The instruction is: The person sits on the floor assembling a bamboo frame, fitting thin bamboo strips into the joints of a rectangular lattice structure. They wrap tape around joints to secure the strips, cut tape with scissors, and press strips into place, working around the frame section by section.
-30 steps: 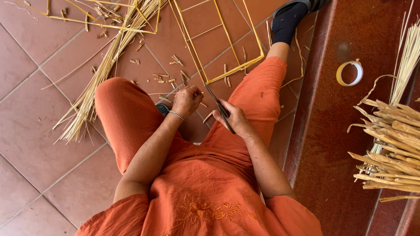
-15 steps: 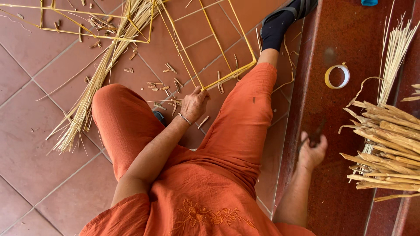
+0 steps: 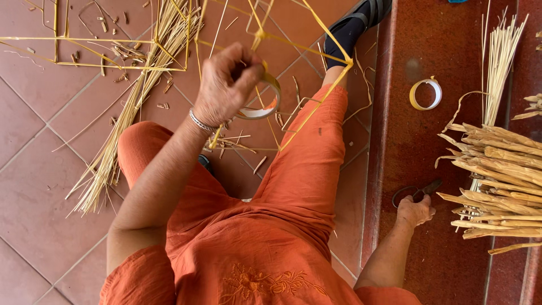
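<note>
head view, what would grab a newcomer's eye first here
Likely the left hand, raised at top centre, gripping a roll of tape against a thin yellow stick frame above the orange-clad lap. At right, the right hand rests on the dark red step beside black scissors, next to a pile of dried husks. A bundle of straw fans across the tiled floor at left.
</note>
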Demonstrator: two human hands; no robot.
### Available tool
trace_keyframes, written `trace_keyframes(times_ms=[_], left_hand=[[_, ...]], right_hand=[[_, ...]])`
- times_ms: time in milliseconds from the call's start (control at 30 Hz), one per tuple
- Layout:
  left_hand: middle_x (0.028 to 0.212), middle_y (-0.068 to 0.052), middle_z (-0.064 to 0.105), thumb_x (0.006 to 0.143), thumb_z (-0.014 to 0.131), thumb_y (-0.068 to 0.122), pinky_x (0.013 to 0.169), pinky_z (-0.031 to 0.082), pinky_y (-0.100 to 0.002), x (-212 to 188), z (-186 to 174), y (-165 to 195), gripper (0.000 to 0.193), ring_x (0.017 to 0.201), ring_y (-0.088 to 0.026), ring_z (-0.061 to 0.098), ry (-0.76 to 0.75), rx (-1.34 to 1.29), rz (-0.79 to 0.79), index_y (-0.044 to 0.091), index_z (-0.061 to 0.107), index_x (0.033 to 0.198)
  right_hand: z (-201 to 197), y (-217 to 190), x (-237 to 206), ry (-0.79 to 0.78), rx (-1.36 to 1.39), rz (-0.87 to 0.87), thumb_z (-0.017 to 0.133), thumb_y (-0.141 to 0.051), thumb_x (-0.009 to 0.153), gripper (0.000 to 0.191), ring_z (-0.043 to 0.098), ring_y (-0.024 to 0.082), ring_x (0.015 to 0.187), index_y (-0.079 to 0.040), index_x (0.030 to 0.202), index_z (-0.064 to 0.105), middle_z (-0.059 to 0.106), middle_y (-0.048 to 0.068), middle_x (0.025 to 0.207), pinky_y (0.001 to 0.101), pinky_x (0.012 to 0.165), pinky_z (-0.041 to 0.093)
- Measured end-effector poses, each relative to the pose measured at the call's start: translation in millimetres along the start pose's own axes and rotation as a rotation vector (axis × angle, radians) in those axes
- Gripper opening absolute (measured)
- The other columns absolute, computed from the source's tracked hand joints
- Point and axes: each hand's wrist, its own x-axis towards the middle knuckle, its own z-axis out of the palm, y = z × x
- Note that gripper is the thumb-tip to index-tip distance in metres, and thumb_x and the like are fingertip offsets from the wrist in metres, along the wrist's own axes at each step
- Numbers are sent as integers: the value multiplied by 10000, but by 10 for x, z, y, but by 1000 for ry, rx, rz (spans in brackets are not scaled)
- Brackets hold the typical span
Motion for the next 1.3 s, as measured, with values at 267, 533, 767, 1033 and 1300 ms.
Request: trace_keyframes(times_ms=[267, 533, 767, 1033, 1300], left_hand=[[834, -17, 657, 991, 654, 96, 594, 442, -226, 468, -302, 0, 91, 684, -36, 545, 88, -123, -44, 6, 658, 974], [776, -39, 682, 976, 655, 85, 611, 499, -245, 845, -599, -256, 154, 666, -73, 614, 301, -198, 15, -20, 711, 878], [763, -42, 715, 910, 667, 106, 431, 403, -248, 930, -898, -587, 104, 487, -69, 516, 401, -357, -128, 4, 680, 898], [705, -5, 603, 967, 701, 91, 398, 344, -257, 814, -1076, -547, 73, 460, -87, 497, 377, -521, -275, 50, 660, 924], [712, 11, 577, 1067, 641, 105, 433, 373, -224, -259, -1045, 86, 39, 496, -60, 497, 207, -377, -227, 85, 658, 1039]], right_hand=[[-263, -1088, -1269, -380, 525, -712, 691, -347, 947, 444, 672, 330, 1203, -136, 1336, 657, 553, 170, 1476, 412, 967, 611], [-124, -2105, -2516, -806, 787, -1357, 620, -468, 1053, 530, 528, 276, 1387, -55, 1384, 599, 629, 124, 1406, 492, 1186, 412], [-75, -2406, -2733, -964, 1166, -1193, 612, -206, 1102, 173, 700, 205, 1048, -36, 1087, 583, 694, 79, 1045, 387, 1064, 536], [-162, -3017, -2583, -845, 1202, -1090, 510, -165, 1115, 181, 659, 130, 812, -12, 1066, 595, 694, 83, 955, 281, 759, 570], [-152, -3440, -2443, -692, 1101, -1217, 499, -260, 1161, 315, 708, 151, 896, 0, 1120, 674, 713, 85, 1047, 271, 840, 571]])
